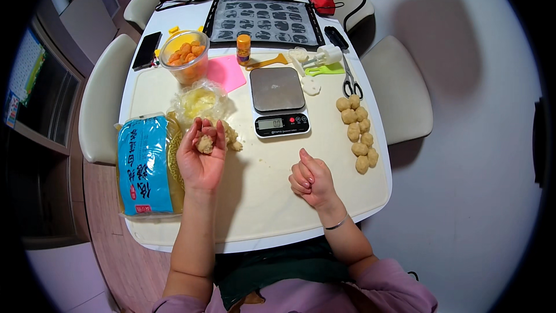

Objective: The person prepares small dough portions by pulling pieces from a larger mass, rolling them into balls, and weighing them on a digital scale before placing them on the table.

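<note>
My left hand is palm up with its fingers curled round a small crumbly lump of pale dough. More loose dough lies just beyond it, beside a clear plastic bag with yellowish paste in it. My right hand hovers over the near part of the mat, fingers folded in and thumb on top; whatever is inside the fist is hidden. A kitchen scale with a bare grey plate stands between and beyond both hands. Several rolled dough balls sit in two rough rows at the right.
A blue and gold packet lies at the left edge. Behind stand a tub of orange balls, a pink sheet, a small orange-capped bottle, plunger moulds, scissors and a lined baking tray.
</note>
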The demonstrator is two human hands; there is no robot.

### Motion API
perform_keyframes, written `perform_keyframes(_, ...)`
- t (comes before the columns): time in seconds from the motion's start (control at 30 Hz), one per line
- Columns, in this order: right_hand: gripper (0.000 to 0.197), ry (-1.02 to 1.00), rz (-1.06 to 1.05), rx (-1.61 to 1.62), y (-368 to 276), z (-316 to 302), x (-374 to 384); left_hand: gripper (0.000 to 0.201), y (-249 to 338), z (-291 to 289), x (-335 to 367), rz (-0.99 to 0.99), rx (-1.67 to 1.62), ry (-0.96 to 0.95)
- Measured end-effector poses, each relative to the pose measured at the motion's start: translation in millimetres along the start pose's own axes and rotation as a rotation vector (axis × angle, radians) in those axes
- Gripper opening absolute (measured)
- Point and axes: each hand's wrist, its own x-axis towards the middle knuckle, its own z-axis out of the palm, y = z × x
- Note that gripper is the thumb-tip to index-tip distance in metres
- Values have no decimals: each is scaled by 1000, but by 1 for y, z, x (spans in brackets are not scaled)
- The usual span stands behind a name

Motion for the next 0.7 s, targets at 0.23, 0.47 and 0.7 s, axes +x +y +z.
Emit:
perform_keyframes(0.23, 43, 248, -122, 30, 1, 27, 9, 16, 0, 2, -2, 23, -2, 43)
perform_keyframes(0.47, 52, -234, 16, 345, -9, -15, 5, 20, -1, 1, -1, 21, -34, 61)
perform_keyframes(0.7, 56, 87, -11, -28, 6, 2, 4, 23, 2, 2, -5, -118, -119, 27)
